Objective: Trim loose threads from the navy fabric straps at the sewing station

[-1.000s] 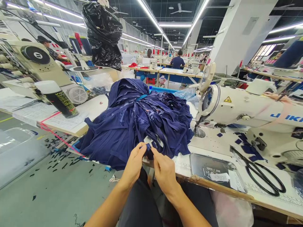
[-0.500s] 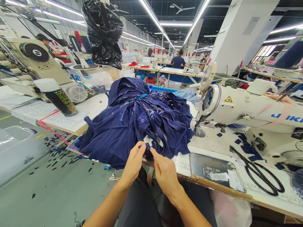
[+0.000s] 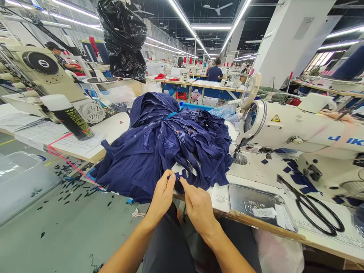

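A large bundle of navy garments (image 3: 142,151), gathered at the middle with a blue tie (image 3: 170,115), lies on the table before me. At its front edge my left hand (image 3: 162,193) and my right hand (image 3: 199,204) are close together, thumbs and fingers pinched. Between them they hold a small piece of navy fabric (image 3: 176,176), one end in each hand. Whether it is a loose strip or part of a garment strap, I cannot tell. White paper or label material (image 3: 178,168) shows just behind the fingertips, among the straps.
At the right stands a white sewing machine (image 3: 287,125), with navy scraps (image 3: 301,180) on its bed. Black scissors (image 3: 315,210) and a metal tray (image 3: 261,208) with white labels lie along the front edge. A spray can (image 3: 68,117) is at the left. A black bag (image 3: 123,41) hangs above.
Both hands stay almost in place, still pinching the navy fabric. The view has shifted very slightly; the bundle has not visibly moved.
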`<state>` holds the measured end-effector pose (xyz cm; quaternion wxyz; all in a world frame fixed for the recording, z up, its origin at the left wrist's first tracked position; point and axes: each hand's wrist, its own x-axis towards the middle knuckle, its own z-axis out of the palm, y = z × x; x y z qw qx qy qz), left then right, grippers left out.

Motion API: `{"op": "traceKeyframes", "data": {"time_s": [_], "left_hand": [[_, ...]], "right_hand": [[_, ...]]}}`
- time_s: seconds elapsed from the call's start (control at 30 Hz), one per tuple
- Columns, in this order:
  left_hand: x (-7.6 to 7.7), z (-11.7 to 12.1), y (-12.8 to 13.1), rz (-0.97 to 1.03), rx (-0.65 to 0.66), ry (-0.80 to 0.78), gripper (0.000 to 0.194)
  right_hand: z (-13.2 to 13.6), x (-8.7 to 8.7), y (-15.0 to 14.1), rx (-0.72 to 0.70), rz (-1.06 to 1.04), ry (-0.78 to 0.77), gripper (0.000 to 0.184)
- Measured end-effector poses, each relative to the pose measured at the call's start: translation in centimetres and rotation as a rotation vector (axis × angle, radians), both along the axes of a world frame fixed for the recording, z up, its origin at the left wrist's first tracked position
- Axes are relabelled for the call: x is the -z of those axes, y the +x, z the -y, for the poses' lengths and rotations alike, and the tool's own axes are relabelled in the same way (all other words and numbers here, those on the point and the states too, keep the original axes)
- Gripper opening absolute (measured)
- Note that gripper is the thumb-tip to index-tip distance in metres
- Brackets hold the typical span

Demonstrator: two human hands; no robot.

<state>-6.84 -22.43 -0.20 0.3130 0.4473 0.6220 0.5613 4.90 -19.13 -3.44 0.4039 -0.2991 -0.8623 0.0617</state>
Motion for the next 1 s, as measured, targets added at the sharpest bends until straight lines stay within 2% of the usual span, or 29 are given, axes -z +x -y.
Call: {"op": "traceKeyframes", "data": {"time_s": [0.13,0.23,0.33,0.5,0.57,0.63,0.7,0.73,0.8,0.83,0.87,0.9,1.0], "left_hand": [[0.4,-0.2,-0.1,0.170,0.055,0.015,0.026],[0.5,-0.4,0.2,0.280,0.071,0.036,0.026],[0.4,-0.5,0.8,0.281,0.074,0.031,0.026],[-0.2,-0.3,1.4,0.032,0.084,0.046,0.021],[-0.8,0.2,1.6,-0.047,0.164,0.051,0.022],[-1.7,0.7,1.5,-0.126,0.282,0.056,0.023],[-2.6,1.0,1.0,-0.211,0.359,0.083,0.022],[-3.0,1.1,0.4,-0.239,0.346,0.100,0.022],[-3.4,1.0,-1.3,-0.260,0.217,0.129,0.023],[-3.3,0.9,-2.3,-0.249,0.117,0.128,0.023],[-3.1,0.7,-3.1,-0.239,0.020,0.124,0.023],[-2.9,0.5,-3.8,-0.224,-0.019,0.095,0.022],[-1.6,-0.1,-3.9,-0.080,0.106,-0.027,0.026]], "right_hand": [[0.1,0.7,-0.2,-0.039,-0.068,-0.031,0.038],[0.3,1.2,-0.7,-0.075,-0.221,-0.151,0.036],[0.2,0.9,-1.4,-0.128,-0.454,-0.430,0.033],[-0.2,-0.9,-1.8,-0.344,-0.768,-1.091,0.033],[0.3,-1.4,-1.7,-0.452,-0.862,-1.269,0.035],[1.0,-1.6,-1.2,-0.529,-0.958,-1.353,0.036],[1.6,-1.9,0.2,-0.563,-1.047,-1.330,0.032],[1.7,-2.1,1.3,-0.553,-1.106,-1.269,0.027],[1.6,-2.8,4.1,-0.461,-1.270,-1.041,0.020],[1.6,-3.1,5.6,-0.383,-1.354,-0.903,0.016],[1.6,-3.4,6.8,-0.279,-1.415,-0.762,0.019],[1.7,-3.5,7.6,-0.186,-1.383,-0.710,0.024],[2.6,-3.1,7.1,-0.193,-0.874,-0.659,0.030]]}}
